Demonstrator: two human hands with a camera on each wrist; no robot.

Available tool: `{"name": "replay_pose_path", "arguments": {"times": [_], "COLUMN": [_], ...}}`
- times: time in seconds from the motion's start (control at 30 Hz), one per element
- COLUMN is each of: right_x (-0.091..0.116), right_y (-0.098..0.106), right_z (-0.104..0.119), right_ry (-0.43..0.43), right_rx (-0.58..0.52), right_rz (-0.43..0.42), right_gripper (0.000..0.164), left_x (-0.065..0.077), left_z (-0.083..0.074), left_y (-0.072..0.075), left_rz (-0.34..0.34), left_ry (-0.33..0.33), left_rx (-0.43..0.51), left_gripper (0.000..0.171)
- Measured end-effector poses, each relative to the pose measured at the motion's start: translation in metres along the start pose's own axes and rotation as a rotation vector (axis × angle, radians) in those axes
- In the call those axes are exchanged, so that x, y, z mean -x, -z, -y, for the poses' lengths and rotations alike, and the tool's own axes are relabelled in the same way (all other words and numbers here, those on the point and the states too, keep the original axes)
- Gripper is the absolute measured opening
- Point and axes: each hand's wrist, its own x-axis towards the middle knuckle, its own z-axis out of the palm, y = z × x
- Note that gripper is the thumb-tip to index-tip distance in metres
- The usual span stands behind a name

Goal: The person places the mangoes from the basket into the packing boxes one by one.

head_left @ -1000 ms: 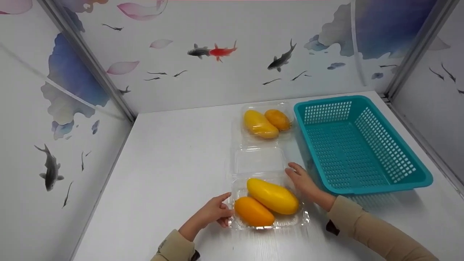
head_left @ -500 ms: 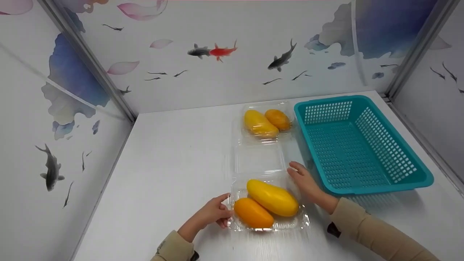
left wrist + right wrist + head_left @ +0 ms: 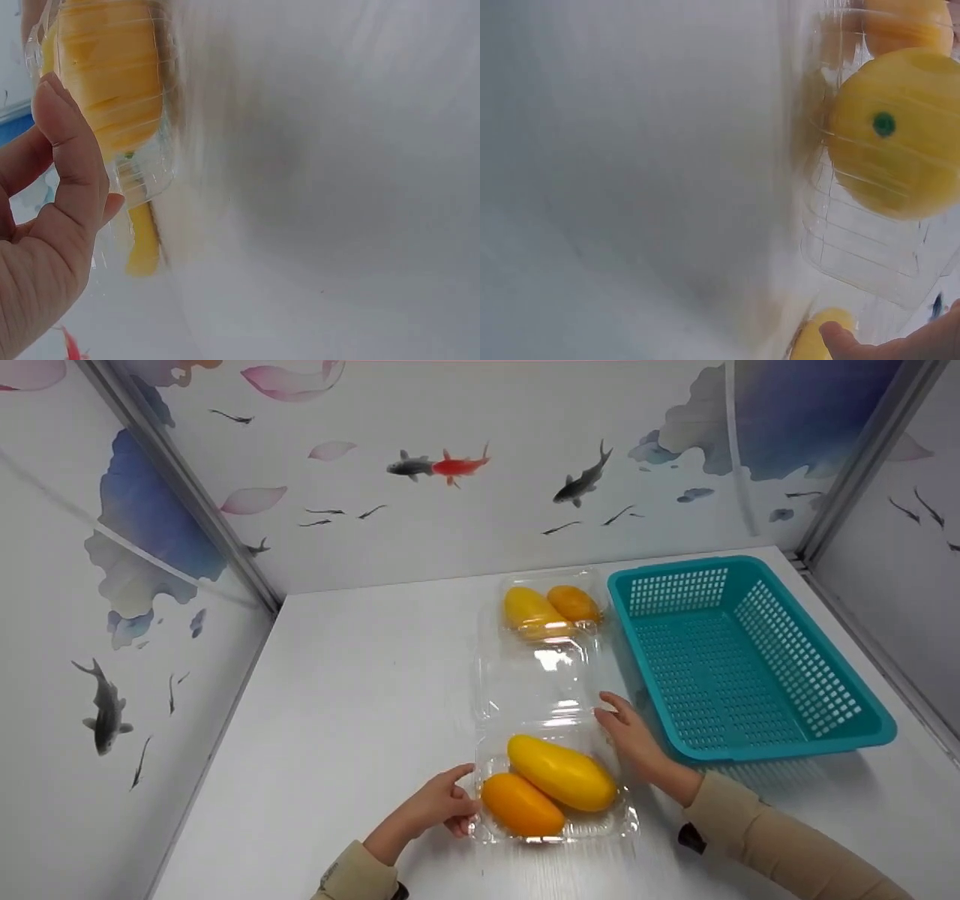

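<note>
A clear plastic fruit box (image 3: 592, 832) lies in front of me, holding a larger yellow mango (image 3: 562, 772) and a smaller orange mango (image 3: 523, 805). My left hand (image 3: 439, 802) grips the box's left rim, thumb and fingers curled at the edge. In the left wrist view the box wall (image 3: 146, 184) sits right by those fingers. My right hand (image 3: 637, 746) is at the back right corner, its fingers loosely extended beside the lid fold. The box's clear lid (image 3: 525, 690) rises behind the mangoes, its far edge overlapping another box in the head view.
Behind stands a second clear box (image 3: 510, 581), with a yellow mango (image 3: 521, 604) and an orange mango (image 3: 574, 604) inside. A teal basket (image 3: 637, 660) stands to the right, close to my right forearm. Printed wall panels (image 3: 450, 540) border the white table (image 3: 337, 697).
The lid has lifted from lying back to a raised tilt. The front box with its mangoes has slid slightly toward me. My left hand shifted slightly with it; the right hand stays nearly in place.
</note>
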Motion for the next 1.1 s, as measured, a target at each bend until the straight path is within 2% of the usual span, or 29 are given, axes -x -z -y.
{"name": "replay_pose_path", "arguments": {"times": [0.1, 0.23, 0.43, 0.7, 0.93, 1.1], "right_x": [0.001, 0.003, 0.003, 0.015, 0.032, 0.048], "right_y": [-0.001, -0.005, -0.009, -0.008, 0.0, 0.006], "right_z": [0.003, 0.008, 0.016, 0.038, 0.059, 0.055], "right_ry": [0.006, 0.074, 0.164, 0.298, 0.324, 0.355], "right_rx": [-0.033, -0.108, -0.194, -0.142, -0.179, -0.168], "right_rz": [-0.004, -0.043, -0.079, -0.115, -0.088, -0.058], "right_gripper": [0.057, 0.06, 0.06, 0.064, 0.06, 0.058], "left_x": [0.0, -0.001, -0.003, -0.009, -0.02, -0.028], "left_z": [0.0, 0.0, 0.0, -0.003, -0.01, -0.012], "left_y": [-0.001, -0.001, -0.002, -0.005, -0.005, -0.006], "left_rz": [-0.005, -0.009, -0.015, -0.069, -0.106, -0.148], "left_ry": [0.01, 0.016, -0.032, -0.063, -0.091, -0.091], "left_rx": [-0.003, 0.002, 0.038, 0.07, 0.083, 0.097], "left_gripper": [0.068, 0.07, 0.07, 0.068, 0.065, 0.062]}}
